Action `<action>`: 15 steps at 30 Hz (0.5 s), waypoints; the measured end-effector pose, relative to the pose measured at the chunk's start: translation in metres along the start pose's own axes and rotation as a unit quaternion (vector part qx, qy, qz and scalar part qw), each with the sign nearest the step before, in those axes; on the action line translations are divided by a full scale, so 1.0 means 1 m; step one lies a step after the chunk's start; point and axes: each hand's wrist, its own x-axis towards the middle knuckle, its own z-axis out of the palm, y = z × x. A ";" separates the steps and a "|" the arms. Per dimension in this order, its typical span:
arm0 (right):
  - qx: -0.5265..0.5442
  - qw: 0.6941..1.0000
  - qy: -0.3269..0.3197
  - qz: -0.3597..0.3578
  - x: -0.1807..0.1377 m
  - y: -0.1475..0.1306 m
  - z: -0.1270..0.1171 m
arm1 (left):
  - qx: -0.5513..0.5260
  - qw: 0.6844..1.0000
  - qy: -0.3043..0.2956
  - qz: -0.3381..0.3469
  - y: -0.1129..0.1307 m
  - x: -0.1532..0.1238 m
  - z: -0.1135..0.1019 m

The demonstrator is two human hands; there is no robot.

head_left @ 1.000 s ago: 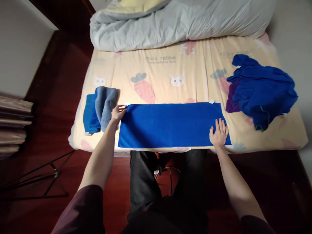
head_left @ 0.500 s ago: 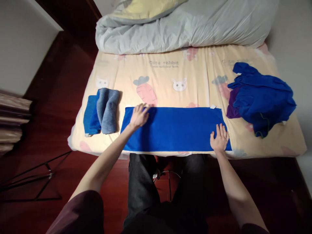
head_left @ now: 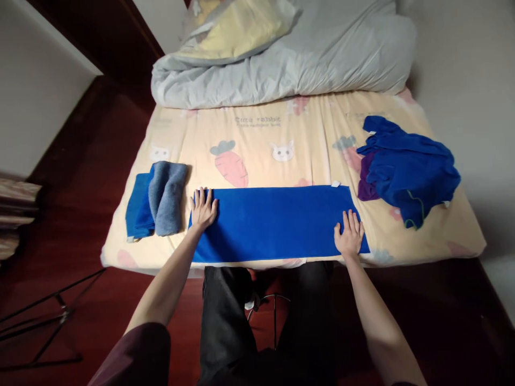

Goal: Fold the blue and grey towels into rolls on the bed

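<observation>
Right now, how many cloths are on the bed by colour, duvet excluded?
Blue: 3 (flat blue towel, folded blue cloth, crumpled blue heap, counted as one since its layers cannot be told apart)
Grey: 1 (folded grey cloth)
Purple: 1 (purple cloth, under the heap)
Total: 5

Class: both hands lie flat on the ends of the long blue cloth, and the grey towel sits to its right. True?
No. The head view shows the grey towel left of the blue cloth, beside the left hand; the rest holds.
</observation>
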 end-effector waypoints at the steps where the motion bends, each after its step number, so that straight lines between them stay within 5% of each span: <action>1: -0.001 1.000 -0.003 0.002 0.000 -0.001 -0.001 | -0.005 1.000 -0.003 0.013 0.008 -0.010 0.001; 7: -0.006 0.999 -0.035 0.013 0.001 -0.002 -0.007 | -0.040 0.999 0.003 0.013 0.029 -0.070 0.016; 12: 0.020 0.998 -0.041 0.035 -0.001 -0.007 -0.016 | -0.046 0.998 0.038 -0.010 0.031 -0.078 0.023; 15: 0.042 0.996 -0.022 0.070 -0.001 -0.043 -0.016 | -0.051 0.997 0.049 -0.006 0.032 -0.076 0.024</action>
